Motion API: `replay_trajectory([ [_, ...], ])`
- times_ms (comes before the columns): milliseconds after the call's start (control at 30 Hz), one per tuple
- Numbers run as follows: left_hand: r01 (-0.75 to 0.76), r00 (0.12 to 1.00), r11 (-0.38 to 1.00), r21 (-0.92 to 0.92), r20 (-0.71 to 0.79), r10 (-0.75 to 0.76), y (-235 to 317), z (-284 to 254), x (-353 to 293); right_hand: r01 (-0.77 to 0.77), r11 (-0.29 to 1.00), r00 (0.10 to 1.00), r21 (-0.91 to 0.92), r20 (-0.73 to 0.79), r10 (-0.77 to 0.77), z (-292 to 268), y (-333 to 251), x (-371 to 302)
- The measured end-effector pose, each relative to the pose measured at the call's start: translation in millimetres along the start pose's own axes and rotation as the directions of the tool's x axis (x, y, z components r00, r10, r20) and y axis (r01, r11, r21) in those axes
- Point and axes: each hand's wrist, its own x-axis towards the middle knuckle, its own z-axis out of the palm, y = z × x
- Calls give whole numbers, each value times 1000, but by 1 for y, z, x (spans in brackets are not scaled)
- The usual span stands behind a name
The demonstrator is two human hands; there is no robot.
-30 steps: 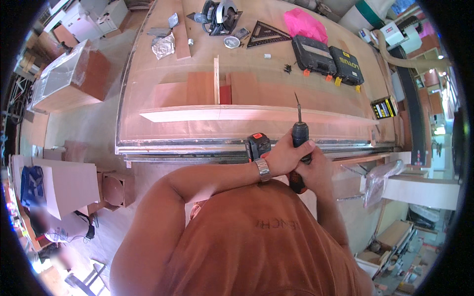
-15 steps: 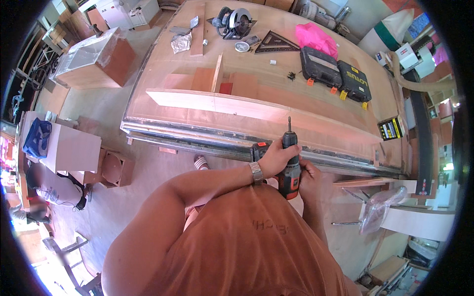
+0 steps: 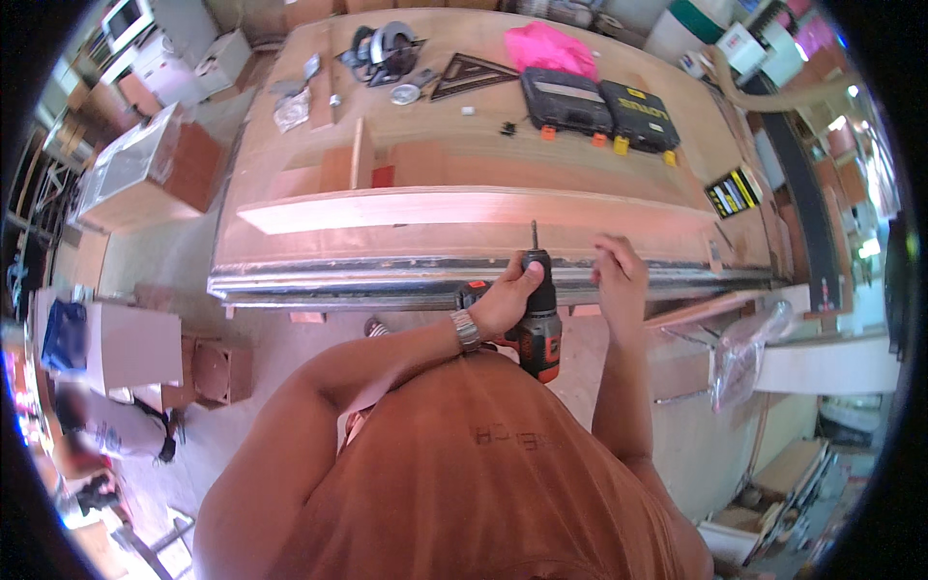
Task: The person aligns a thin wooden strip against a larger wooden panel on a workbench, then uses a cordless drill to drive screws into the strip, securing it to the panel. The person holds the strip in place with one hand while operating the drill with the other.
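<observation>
My left hand (image 3: 507, 300) is wrapped round the front of a black and orange cordless drill (image 3: 539, 346), thumb on its chuck. The drill stands upright against my body, with its bit (image 3: 534, 234) pointing at the bench. Apart from the drill, my right hand (image 3: 620, 269) is raised over the bench's near edge, fingers curled in toward the thumb. Whatever those fingers may hold is too small to make out. Beyond both hands, a long pale plywood board (image 3: 464, 205) stands on edge on the workbench (image 3: 319, 249), with a short upright board (image 3: 362, 155) meeting its far side.
Along the bench's far side are a circular saw (image 3: 384, 53), a black triangular square (image 3: 471, 75), a pink plastic bag (image 3: 551, 50) and an open black tool case (image 3: 567, 100). Dark screws (image 3: 508, 129) lie in a small pile. A yellow-black box (image 3: 733, 193) sits at right.
My right hand has left the drill and moved up and right over the bench edge. The left hand still grips the drill. The whole view has shifted, with the bench appearing further left.
</observation>
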Motion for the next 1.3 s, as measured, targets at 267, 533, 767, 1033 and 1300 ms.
replay_trajectory([
  [267, -75, 963, 994, 82, 266, 51, 4, 11, -3, -101, 983, 923, 152, 383, 36, -7, -24, 50],
  [533, -72, 965, 979, 189, 261, 21, 12, 13, -10, -49, 997, 834, -67, 546, 78, -11, -50, 63],
  [767, -104, 942, 982, 160, 333, 46, 14, 14, -11, 127, 992, 738, -17, 669, -83, -5, -40, 83],
  [1033, -13, 960, 998, 68, 279, -6, 8, 14, -12, -250, 937, 724, 243, 689, 15, 18, -37, 77],
  [1300, -93, 982, 996, 9, 169, 91, 11, 8, -16, -159, 901, 896, 405, 443, -41, 50, -35, 45],
])
